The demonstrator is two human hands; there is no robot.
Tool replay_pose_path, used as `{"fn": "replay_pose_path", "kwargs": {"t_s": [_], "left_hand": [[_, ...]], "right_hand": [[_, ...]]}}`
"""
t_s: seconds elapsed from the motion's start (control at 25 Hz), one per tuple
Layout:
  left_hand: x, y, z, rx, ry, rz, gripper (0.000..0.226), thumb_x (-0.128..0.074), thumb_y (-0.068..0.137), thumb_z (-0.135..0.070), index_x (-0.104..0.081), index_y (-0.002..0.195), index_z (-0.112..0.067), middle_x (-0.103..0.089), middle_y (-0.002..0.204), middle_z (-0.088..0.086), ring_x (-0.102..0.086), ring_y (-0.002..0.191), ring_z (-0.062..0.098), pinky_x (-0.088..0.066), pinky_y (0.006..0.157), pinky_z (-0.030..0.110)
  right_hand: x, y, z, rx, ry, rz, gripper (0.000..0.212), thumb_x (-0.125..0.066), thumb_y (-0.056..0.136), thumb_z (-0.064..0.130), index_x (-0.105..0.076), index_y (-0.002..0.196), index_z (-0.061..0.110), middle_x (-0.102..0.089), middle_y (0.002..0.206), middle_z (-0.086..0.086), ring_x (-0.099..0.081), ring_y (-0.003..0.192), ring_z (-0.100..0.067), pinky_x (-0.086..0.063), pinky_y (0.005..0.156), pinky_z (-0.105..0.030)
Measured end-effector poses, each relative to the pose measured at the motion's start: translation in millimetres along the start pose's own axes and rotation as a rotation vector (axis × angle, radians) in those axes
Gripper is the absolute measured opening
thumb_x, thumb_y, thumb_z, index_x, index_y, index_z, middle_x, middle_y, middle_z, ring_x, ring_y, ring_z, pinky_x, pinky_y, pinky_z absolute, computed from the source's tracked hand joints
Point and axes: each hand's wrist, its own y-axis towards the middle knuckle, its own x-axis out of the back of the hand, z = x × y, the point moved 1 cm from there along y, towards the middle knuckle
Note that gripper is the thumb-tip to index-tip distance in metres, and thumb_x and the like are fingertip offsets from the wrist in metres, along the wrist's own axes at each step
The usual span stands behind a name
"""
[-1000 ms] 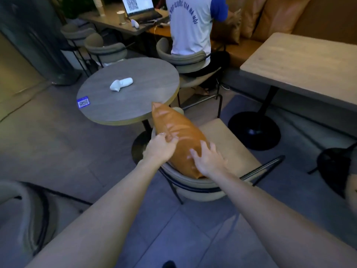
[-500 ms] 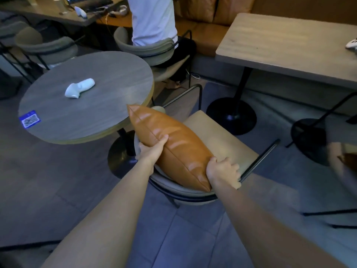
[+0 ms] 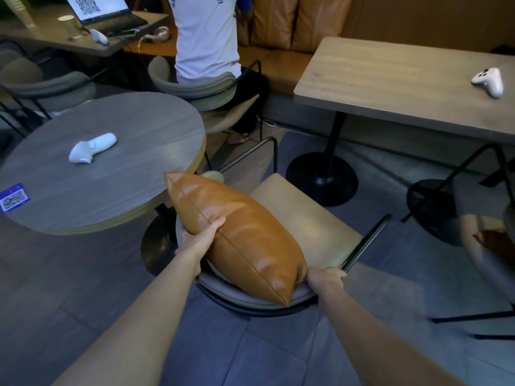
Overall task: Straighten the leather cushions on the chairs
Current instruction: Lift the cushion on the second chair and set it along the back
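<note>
A tan leather cushion point(image 3: 239, 235) stands on edge against the curved backrest of a beige chair point(image 3: 303, 227) just below me. My left hand point(image 3: 200, 238) grips its left seam edge from behind, thumb on top. My right hand point(image 3: 324, 280) is closed at the cushion's lower right corner, by the backrest's end; whether it holds the corner or the rim I cannot tell. The cushion leans diagonally, its far corner pointing at the round table. Another brown cushion point(image 3: 496, 243) shows blurred on a chair at the right edge.
A round grey table point(image 3: 133, 168) with a white controller point(image 3: 92, 147) touches the chair's left side. A rectangular wooden table point(image 3: 404, 84) with another controller point(image 3: 489, 80) stands at the right. A seated person point(image 3: 206, 37) is ahead, with leather bench cushions point(image 3: 295, 20) behind.
My hands went from resting on top of the cushion to gripping its ends. My right hand slid to the lower right corner, and the view shifted right.
</note>
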Motion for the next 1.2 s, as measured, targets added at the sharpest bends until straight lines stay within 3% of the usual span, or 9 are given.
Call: {"fn": "replay_pose_path", "kwargs": {"t_s": [0.08,0.16,0.24,0.32,0.52,0.76,0.88,1.0,1.2], "left_hand": [[-4.7,-2.0,-1.2,0.008,0.017,0.015,0.149,-0.085,0.044,-0.075,-0.009,0.16,-0.023,-0.031,0.161,0.011,-0.033,0.143,0.036,-0.028,0.117,0.059],[-14.5,-9.6,-2.8,0.003,0.019,0.011,0.145,-0.086,0.049,-0.072,-0.009,0.16,-0.021,-0.031,0.161,0.011,-0.034,0.143,0.036,-0.029,0.116,0.059],[-31.8,-20.3,-5.1,0.023,0.011,0.019,0.139,-0.086,0.056,-0.068,-0.007,0.161,-0.021,-0.03,0.161,0.011,-0.035,0.142,0.039,-0.031,0.113,0.063],[-57.4,-29.8,-9.5,0.033,0.017,0.046,0.144,-0.086,0.049,-0.072,-0.006,0.16,-0.028,-0.025,0.163,0.011,-0.033,0.142,0.043,-0.033,0.107,0.072],[-132.0,-51.0,-25.5,0.096,0.025,0.027,0.165,-0.082,0.026,-0.081,0.003,0.158,-0.034,-0.018,0.162,0.013,-0.031,0.141,0.049,-0.037,0.094,0.082],[-217.2,-56.3,-39.7,0.121,-0.01,-0.091,0.159,-0.074,0.03,-0.085,0.016,0.153,-0.041,-0.017,0.161,0.018,-0.032,0.136,0.055,-0.036,0.092,0.084],[-247.7,-52.3,-46.9,0.123,-0.069,-0.084,0.154,-0.072,0.04,-0.083,0.024,0.152,-0.039,-0.014,0.162,0.021,-0.028,0.138,0.056,-0.033,0.094,0.085],[-262.9,-58.9,-55.4,0.125,-0.084,-0.005,0.146,-0.074,0.052,-0.08,0.021,0.154,-0.036,-0.015,0.162,0.02,-0.03,0.138,0.054,-0.037,0.096,0.08],[-237.6,-50.5,-63.2,0.122,-0.172,0.138,0.121,-0.082,0.066,-0.059,-0.006,0.156,-0.032,-0.032,0.156,0.016,-0.041,0.133,0.049,-0.041,0.096,0.076]], "right_hand": [[10.4,-5.1,5.9,0.018,0.016,-0.029,0.113,-0.061,0.078,0.037,0.016,0.156,0.007,-0.052,0.121,-0.012,-0.054,0.12,-0.045,-0.058,0.084,-0.055],[27.8,-7.4,13.0,0.067,0.013,-0.052,0.102,-0.068,0.081,0.031,-0.005,0.157,0.007,-0.052,0.114,-0.012,-0.057,0.115,-0.045,-0.061,0.069,-0.049],[51.2,4.8,21.3,0.113,0.007,-0.067,0.081,-0.072,0.069,0.029,-0.039,0.14,0.007,-0.062,0.11,-0.015,-0.061,0.105,-0.043,-0.063,0.066,-0.05],[78.1,17.1,32.5,0.157,-0.008,-0.084,0.071,-0.075,0.064,0.027,-0.05,0.128,0.009,-0.065,0.108,-0.017,-0.063,0.101,-0.041,-0.063,0.071,-0.053],[142.4,45.4,58.6,0.331,0.016,-0.14,0.089,-0.083,0.073,0.036,-0.04,0.148,0.013,-0.06,0.136,-0.018,-0.059,0.118,-0.043,-0.053,0.096,-0.053],[183.3,64.3,64.6,0.454,0.204,-0.163,0.072,-0.066,0.091,0.022,-0.033,0.154,0.016,-0.056,0.143,-0.018,-0.052,0.128,-0.041,-0.044,0.104,-0.045],[179.6,66.4,52.6,0.394,0.353,-0.159,0.065,-0.065,0.094,0.029,-0.038,0.152,0.018,-0.057,0.141,-0.013,-0.053,0.129,-0.038,-0.042,0.102,-0.04],[153.7,62.1,42.5,0.296,0.447,-0.101,0.08,-0.068,0.085,0.041,-0.032,0.155,0.027,-0.054,0.147,-0.01,-0.053,0.129,-0.037,-0.045,0.107,-0.053],[75.6,25.5,54.6,0.098,0.599,-0.013,0.117,-0.08,0.077,0.039,0.005,0.158,0.043,-0.036,0.159,-0.009,-0.044,0.135,-0.043,-0.044,0.103,-0.062]]}}
